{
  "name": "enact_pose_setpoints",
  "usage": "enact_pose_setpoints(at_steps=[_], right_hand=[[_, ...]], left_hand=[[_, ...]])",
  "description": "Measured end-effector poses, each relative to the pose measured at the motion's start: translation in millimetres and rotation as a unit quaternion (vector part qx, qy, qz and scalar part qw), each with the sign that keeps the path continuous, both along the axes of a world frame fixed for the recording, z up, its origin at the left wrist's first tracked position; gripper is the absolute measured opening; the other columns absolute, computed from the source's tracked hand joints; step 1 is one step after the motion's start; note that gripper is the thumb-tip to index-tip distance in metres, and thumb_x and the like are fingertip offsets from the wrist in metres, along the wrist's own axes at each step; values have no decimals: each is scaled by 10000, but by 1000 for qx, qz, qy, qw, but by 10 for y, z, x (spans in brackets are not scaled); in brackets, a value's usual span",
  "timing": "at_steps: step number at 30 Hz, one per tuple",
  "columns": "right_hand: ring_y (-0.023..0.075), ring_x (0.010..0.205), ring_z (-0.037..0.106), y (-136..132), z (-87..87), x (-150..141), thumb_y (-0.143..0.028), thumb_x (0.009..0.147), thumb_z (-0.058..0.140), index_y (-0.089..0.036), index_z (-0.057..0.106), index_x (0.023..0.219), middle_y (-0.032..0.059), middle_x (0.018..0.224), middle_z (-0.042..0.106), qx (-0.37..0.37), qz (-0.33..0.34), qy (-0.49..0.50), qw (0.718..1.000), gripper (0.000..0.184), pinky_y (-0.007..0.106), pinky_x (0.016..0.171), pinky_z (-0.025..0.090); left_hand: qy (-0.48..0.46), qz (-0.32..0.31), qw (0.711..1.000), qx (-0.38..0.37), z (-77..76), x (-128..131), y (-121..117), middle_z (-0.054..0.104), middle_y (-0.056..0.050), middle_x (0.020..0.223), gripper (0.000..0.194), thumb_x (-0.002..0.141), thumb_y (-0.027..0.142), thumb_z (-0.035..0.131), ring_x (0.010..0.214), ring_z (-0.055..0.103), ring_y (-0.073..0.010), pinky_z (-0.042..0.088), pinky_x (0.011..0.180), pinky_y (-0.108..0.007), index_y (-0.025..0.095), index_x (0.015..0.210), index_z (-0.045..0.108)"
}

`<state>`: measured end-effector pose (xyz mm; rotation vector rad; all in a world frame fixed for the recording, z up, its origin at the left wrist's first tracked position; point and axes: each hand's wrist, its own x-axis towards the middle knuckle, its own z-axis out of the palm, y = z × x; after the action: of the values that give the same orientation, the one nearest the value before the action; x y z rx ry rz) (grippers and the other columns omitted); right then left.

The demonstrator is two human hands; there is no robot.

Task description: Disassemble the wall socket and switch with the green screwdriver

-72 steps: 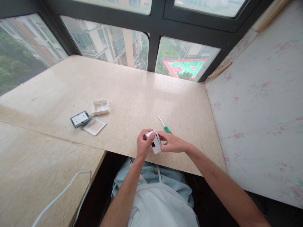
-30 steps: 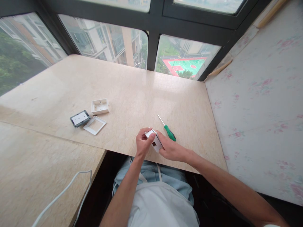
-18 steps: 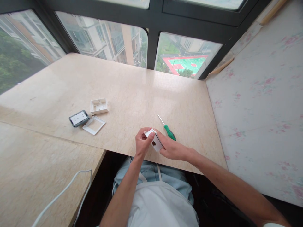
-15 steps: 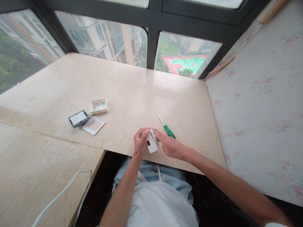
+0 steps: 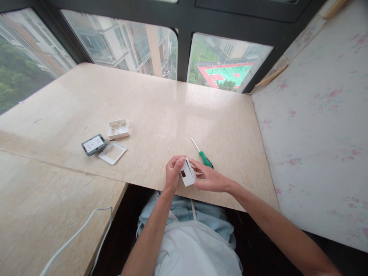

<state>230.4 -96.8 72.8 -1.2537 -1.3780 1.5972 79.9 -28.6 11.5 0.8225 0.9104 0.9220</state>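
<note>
Centrally, near the front edge of the beige, stone-patterned desk [image 5: 155, 111], both hands meet at a small white rectangular plastic box [image 5: 189, 177]. The left hand [image 5: 172, 172] grasps its left side, thumb pressed on the near face above a dark square opening; this hold presumably steadies the piece. The right hand [image 5: 211, 179] spans the right side, fingers at the upper edge and thumb near the lower corner, a spread grip that seems suited to working the dark seam along that edge. The box thus lies between the two hands, touching both, and is held tilted.

Just beyond the right hand, a screwdriver with a green-and-black handle [image 5: 205, 158] lies on the desk, its metal shaft pointing away, probably left there to be within easy reach. Well apart, toward the left, are an open white rectangular plastic housing [image 5: 119, 131], a grey-rimmed socket module with a white face [image 5: 94, 145] and a flat white plastic frame [image 5: 105, 158], grouped closely, perhaps to keep related parts together.
</note>
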Motion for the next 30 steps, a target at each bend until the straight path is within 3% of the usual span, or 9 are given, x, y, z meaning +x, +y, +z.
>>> enact_pose_setpoints(at_steps=[7,13,17,24,30], right_hand=[[217,1108,648,3,17,-19,-64,726,604,-228,370,1506,85,1235,626,42,19,-58,997,831,387,914,585],[224,989,713,-49,-155,-12,-84,821,483,-201,533,1398,94,1141,702,82,-67,-154,982,591,432,929,579],[241,1078,688,-92,-125,-16,-95,806,523,-197,452,1471,103,1201,690,62,-40,-154,985,676,416,925,574],[268,1333,549,-76,45,-12,-135,799,573,-239,349,1532,139,1391,560,-6,0,-32,999,773,334,876,596],[266,1301,567,-62,51,-4,-99,767,584,-265,387,1509,109,1398,563,1,4,-10,1000,786,350,892,579]], left_hand=[[8,-4,1000,-5,42,-8,16,691,-25,718,475,636,557,842,607,609,-144,475,566,-254,154,861,735],[-56,-45,994,-83,108,-3,-25,709,-62,715,568,676,648,769,579,631,-172,479,531,-278,119,883,753],[-35,-25,998,-56,81,22,-58,705,-42,724,501,687,566,799,570,594,-134,473,539,-254,122,918,771],[-19,-9,998,-60,74,32,-41,675,-27,679,517,703,600,767,558,576,-131,462,535,-255,127,913,764],[-12,15,999,-42,107,59,-56,763,-100,995,493,658,566,839,762,670,-175,518,650,-281,143,906,797]])
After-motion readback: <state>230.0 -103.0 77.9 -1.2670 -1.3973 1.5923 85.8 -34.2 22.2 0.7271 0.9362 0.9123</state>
